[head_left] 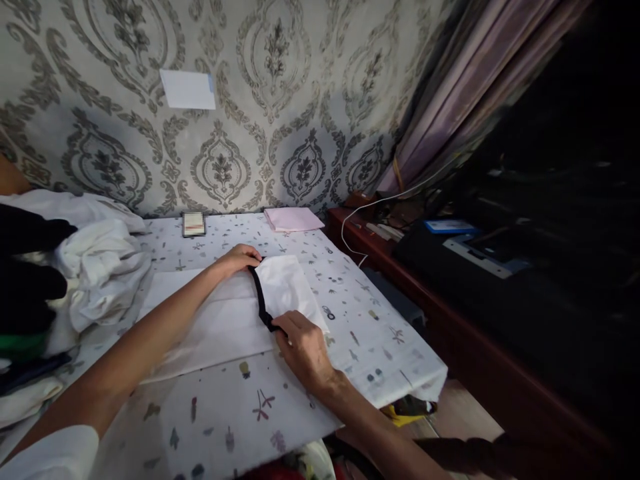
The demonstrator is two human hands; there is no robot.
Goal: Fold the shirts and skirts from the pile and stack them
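Observation:
A white garment [215, 327] with a black band [260, 293] lies flat on the patterned tablecloth. My left hand [239, 259] pinches the far end of the band. The near end is gripped between the fingers of my right hand [303, 343]. To the right of the band, a white part of the cloth [290, 287] lies folded, and the longer part stretches left beneath my left forearm.
Crumpled white and dark clothes [100, 267] are heaped at the left. A folded pink cloth [294, 219] and a small framed card [193, 224] lie near the wall. Beyond the table's right edge is a dark red cabinet [425, 280] with a white cable [380, 199].

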